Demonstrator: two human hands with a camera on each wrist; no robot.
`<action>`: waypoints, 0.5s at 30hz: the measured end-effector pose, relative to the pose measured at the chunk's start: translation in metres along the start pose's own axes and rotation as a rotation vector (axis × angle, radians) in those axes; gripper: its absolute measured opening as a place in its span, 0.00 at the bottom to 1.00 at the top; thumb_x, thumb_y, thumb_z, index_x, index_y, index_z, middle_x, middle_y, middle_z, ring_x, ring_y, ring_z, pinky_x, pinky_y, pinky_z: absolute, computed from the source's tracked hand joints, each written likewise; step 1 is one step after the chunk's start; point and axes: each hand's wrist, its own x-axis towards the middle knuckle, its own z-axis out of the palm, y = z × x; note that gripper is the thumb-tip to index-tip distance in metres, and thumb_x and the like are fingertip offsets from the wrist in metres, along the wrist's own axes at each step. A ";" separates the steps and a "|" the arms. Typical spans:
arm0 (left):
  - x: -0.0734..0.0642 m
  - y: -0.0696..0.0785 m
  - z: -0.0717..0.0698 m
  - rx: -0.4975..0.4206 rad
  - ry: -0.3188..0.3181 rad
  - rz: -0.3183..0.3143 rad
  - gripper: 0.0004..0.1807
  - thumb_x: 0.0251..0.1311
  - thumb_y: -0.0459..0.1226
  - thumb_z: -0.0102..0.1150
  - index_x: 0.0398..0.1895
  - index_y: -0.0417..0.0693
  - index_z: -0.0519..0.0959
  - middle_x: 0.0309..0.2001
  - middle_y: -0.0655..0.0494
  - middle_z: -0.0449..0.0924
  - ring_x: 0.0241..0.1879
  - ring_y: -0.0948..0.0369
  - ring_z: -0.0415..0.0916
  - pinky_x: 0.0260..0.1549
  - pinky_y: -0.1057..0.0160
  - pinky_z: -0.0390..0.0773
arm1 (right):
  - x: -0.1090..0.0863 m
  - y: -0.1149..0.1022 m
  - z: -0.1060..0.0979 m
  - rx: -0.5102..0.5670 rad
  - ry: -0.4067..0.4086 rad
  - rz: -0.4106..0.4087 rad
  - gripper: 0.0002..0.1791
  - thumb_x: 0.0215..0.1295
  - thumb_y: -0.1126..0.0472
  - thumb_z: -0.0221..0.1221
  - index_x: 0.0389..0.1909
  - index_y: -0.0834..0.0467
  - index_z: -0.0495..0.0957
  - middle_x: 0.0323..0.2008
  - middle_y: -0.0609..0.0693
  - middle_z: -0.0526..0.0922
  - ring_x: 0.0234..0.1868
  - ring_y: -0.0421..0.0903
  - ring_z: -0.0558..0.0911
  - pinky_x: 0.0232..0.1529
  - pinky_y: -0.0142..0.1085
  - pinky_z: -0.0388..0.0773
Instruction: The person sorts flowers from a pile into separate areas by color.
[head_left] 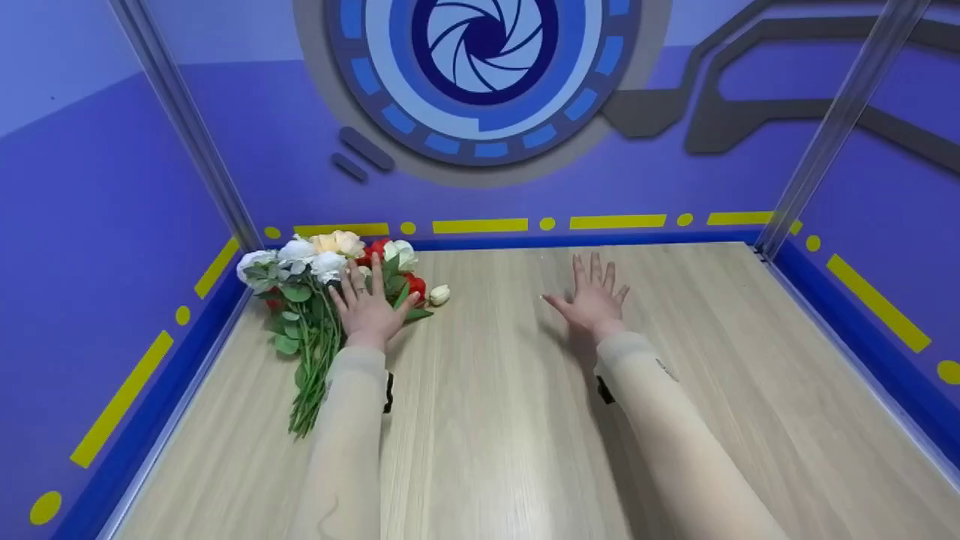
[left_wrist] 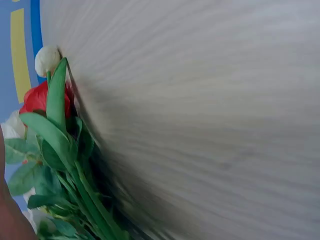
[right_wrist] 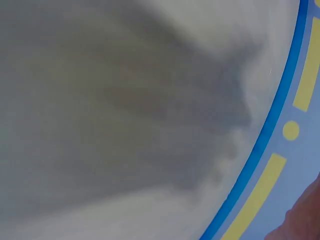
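Observation:
A bunch of artificial flowers (head_left: 311, 322) lies at the left of the wooden table, with white, peach and red blooms toward the back wall and green stems toward the front. Over its right side my left hand (head_left: 369, 309) is spread, fingers straight, overlapping the blooms and leaves in the head view. The left wrist view shows a red flower (left_wrist: 36, 99), a white bud (left_wrist: 47, 61) and long green leaves close to that hand. Farther right, my right hand (head_left: 592, 301) is spread above the bare wood, its shadow beneath, holding nothing.
The wooden table (head_left: 480, 390) is bounded by a blue back wall (head_left: 480, 206) with yellow dashes, plus a left side wall (head_left: 90, 262) and a right side wall (head_left: 900, 225). Metal posts stand at the two back corners.

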 end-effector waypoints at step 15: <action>-0.016 -0.006 -0.003 -0.036 0.024 -0.193 0.45 0.67 0.53 0.64 0.71 0.29 0.57 0.66 0.26 0.68 0.67 0.33 0.67 0.69 0.38 0.65 | -0.023 -0.068 0.041 0.100 -0.075 -0.151 0.54 0.70 0.31 0.56 0.84 0.49 0.39 0.85 0.56 0.33 0.84 0.63 0.35 0.79 0.68 0.40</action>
